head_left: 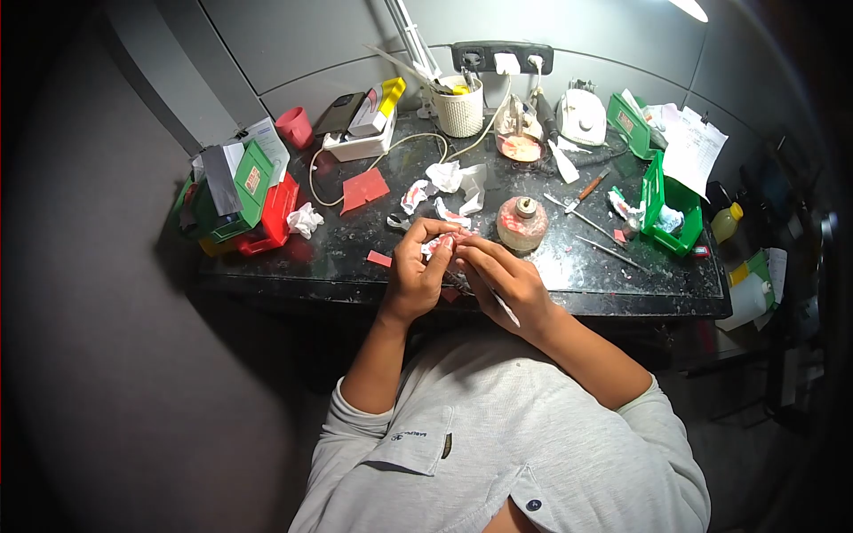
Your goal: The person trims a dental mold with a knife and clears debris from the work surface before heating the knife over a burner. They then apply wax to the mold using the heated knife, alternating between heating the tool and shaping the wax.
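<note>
Close above the table's front edge, my left hand (416, 274) is closed on a small pink-and-white piece (435, 245), which looks like a dental model with pink wax. Its fingers hide much of the piece. My right hand (511, 282) pinches a slim metal carving tool (507, 310), whose handle sticks out below the palm. The tool's tip is lost among the fingertips, which meet at the piece. Just beyond the right hand stands a round glass spirit burner (522, 226), smeared with pink. A pink wax strip (378, 258) lies left of my left hand.
Crumpled tissues (445, 177) and a pink wax sheet (365, 189) lie behind my hands. Several metal instruments (613, 253) rest at right, before a green bin (673, 222). Red and green bins (268, 218) stand left; a white woven cup (459, 111) holds tools at the back.
</note>
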`<state>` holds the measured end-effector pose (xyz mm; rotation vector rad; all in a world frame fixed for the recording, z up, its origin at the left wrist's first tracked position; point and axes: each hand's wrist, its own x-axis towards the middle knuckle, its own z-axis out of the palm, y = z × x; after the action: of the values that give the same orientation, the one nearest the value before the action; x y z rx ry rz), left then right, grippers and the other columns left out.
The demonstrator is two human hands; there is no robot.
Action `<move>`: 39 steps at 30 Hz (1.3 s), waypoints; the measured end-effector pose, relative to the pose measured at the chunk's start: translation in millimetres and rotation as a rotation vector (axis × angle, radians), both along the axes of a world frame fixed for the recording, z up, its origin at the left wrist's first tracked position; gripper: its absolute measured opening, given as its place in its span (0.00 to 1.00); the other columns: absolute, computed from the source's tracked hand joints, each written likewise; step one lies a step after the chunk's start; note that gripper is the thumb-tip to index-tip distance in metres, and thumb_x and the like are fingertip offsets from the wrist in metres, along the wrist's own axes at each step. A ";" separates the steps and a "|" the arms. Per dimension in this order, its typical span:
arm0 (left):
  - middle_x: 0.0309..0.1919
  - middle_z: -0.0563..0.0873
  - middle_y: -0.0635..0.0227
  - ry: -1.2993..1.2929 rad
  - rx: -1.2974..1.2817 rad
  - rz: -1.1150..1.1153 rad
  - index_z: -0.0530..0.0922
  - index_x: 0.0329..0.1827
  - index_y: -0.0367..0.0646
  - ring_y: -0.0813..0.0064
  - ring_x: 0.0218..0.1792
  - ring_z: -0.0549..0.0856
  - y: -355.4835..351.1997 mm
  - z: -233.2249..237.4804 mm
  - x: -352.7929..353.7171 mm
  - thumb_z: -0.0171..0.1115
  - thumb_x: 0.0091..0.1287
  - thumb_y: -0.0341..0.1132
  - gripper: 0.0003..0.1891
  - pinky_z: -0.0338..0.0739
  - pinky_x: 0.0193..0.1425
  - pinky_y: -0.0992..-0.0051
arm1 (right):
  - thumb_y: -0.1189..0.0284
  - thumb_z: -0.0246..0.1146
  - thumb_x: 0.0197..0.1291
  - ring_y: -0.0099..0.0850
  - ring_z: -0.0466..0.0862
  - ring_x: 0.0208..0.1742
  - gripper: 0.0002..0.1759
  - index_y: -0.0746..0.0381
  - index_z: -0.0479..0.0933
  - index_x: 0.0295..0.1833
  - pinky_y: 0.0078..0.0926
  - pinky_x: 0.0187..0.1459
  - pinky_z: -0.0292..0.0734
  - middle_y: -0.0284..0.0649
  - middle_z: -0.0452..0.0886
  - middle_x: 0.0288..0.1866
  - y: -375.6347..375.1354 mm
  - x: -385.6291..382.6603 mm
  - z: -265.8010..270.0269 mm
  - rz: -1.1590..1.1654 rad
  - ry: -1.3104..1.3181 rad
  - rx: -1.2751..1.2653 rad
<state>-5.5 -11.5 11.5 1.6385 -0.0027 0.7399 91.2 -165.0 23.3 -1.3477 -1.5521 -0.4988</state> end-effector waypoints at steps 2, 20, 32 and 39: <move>0.49 0.86 0.59 0.017 -0.044 -0.011 0.78 0.52 0.33 0.76 0.50 0.85 0.3 -1.0 0.2 0.55 0.76 0.26 0.07 0.82 0.54 0.77 | 0.84 0.70 0.61 0.50 0.90 0.49 0.19 0.73 0.78 0.57 0.38 0.43 0.88 0.57 0.84 0.56 0.2 0.7 -2.3 -0.002 -0.003 0.002; 0.46 0.88 0.61 -0.007 0.006 -0.009 0.81 0.49 0.32 0.76 0.49 0.86 2.3 -0.7 1.7 0.58 0.75 0.25 0.06 0.80 0.59 0.74 | 0.89 0.68 0.54 0.53 0.88 0.51 0.26 0.73 0.74 0.60 0.39 0.43 0.88 0.56 0.80 0.61 -4.5 2.0 -12.8 0.030 0.048 -0.072; 0.46 0.88 0.59 0.022 -0.030 -0.024 0.80 0.50 0.32 0.76 0.49 0.86 1.8 -0.5 1.9 0.58 0.75 0.26 0.07 0.80 0.59 0.74 | 0.89 0.67 0.58 0.50 0.88 0.50 0.20 0.72 0.76 0.57 0.36 0.44 0.87 0.56 0.82 0.57 -6.9 -0.4 -10.5 0.002 0.067 -0.058; 0.48 0.88 0.59 -0.061 -0.080 -0.006 0.81 0.52 0.33 0.75 0.47 0.87 2.2 0.1 3.5 0.60 0.76 0.26 0.07 0.82 0.58 0.73 | 0.87 0.64 0.67 0.43 0.90 0.48 0.10 0.73 0.78 0.52 0.29 0.48 0.85 0.54 0.86 0.51 -9.5 -5.1 0.0 -0.079 0.205 0.178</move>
<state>-2.0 -9.3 11.6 1.5388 -0.0217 0.7758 86.1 -174.5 23.3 -1.2841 -1.2611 -0.5181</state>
